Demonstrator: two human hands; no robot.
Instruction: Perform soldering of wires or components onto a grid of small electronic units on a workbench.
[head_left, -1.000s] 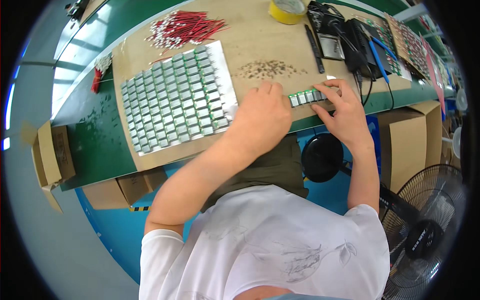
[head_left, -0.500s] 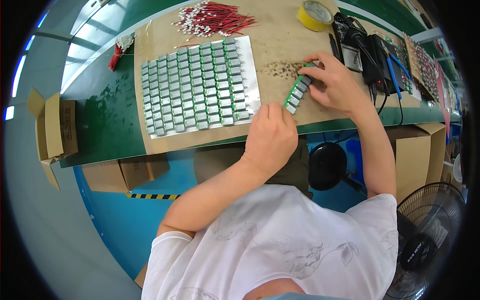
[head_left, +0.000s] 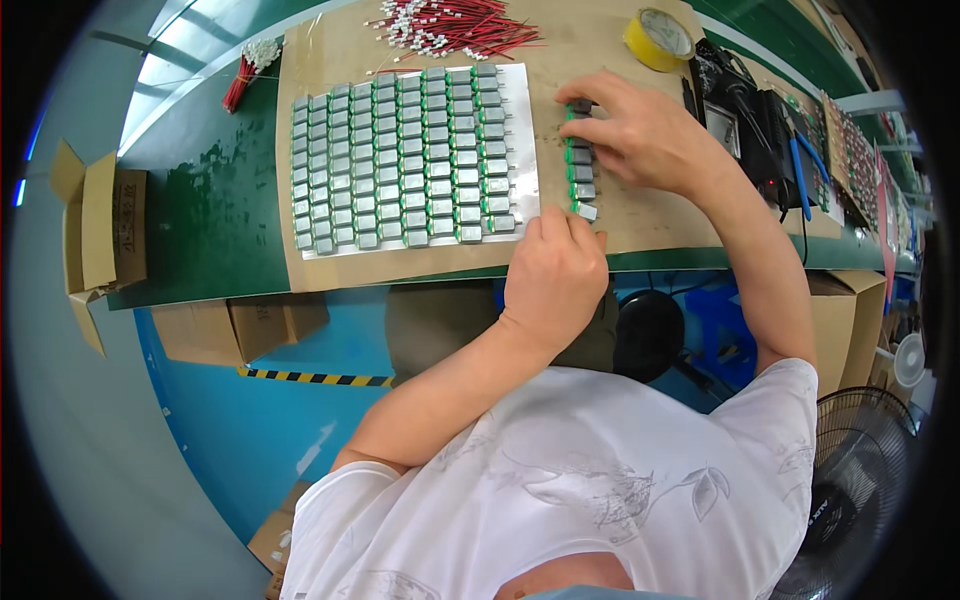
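Strip of grey modules (head_left: 580,173), likely for steadiness, runs from right hand (head_left: 640,130), clamped on it, to left hand (head_left: 555,268), curled, grip hidden.

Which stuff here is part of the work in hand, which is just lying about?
Likely in use:
- row of grey blocks, left hand and right hand at it
- block grid on white sheet, alongside

Seemingly lying about:
- yellow tape
- loose red wires
- blue-handled tool
- open carton
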